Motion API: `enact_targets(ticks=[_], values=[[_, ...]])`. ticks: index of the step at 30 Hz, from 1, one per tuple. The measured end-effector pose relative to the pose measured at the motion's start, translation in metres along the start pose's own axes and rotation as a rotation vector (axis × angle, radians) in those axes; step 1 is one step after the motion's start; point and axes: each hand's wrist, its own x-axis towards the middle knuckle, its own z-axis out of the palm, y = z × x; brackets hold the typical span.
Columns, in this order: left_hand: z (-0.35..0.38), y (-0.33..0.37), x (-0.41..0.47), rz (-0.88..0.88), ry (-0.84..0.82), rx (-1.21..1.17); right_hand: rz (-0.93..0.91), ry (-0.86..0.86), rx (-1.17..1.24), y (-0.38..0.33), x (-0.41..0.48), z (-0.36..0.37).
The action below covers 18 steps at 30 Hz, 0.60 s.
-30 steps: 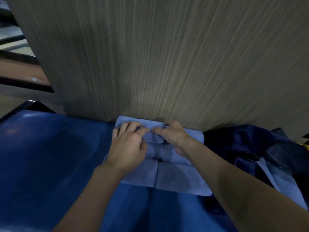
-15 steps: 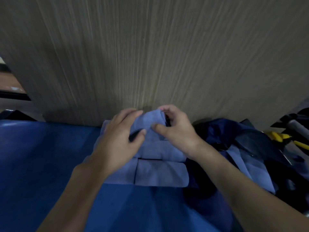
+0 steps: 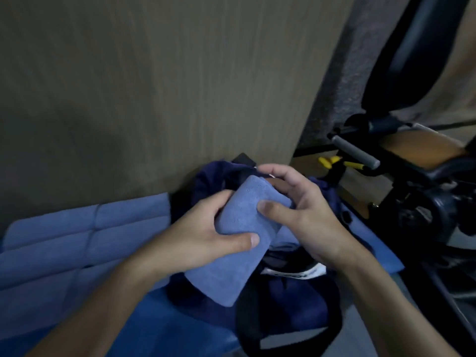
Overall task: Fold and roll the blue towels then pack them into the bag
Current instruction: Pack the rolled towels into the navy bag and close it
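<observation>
We hold the rolled towel (image 3: 239,228) in both hands: the left hand (image 3: 190,235) wraps its middle and the right hand (image 3: 306,210) grips its far end. Its long axis runs near-left to far-right, directly over the dark bag (image 3: 291,302). We judge the bag's mouth lies just beneath. Folded towels (image 3: 77,243) lie to the left on the surface (image 3: 159,328), and a wooden panel (image 3: 154,86) stands close behind.

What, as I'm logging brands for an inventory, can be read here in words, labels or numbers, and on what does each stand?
No text is readable.
White strip on the dark blue bag: dark marks, perhaps print, too blurred to read.
Rolled towel held by the left hand and right hand: no writing shows.
Folded towels beside the bag: no writing shows.
</observation>
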Motion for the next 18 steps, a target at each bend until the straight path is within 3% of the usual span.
enact_targets(ticks=[3, 7, 12, 18], values=[[0.035, 0.004, 0.026, -0.108, -0.041, -0.072, 0.059, 0.146, -0.006, 0.025, -0.014, -0.042], [0.067, 0.006, 0.053, -0.251, 0.027, -0.13, 0.05, 0.331, -0.134, 0.067, -0.02, -0.093], [0.089, 0.004, 0.072, -0.389, 0.066, -0.032, 0.125, 0.099, -0.664, 0.102, -0.023, -0.124], [0.087, 0.006, 0.081, -0.507, -0.008, 0.085, 0.147, 0.014, -0.936, 0.106, -0.028, -0.133]])
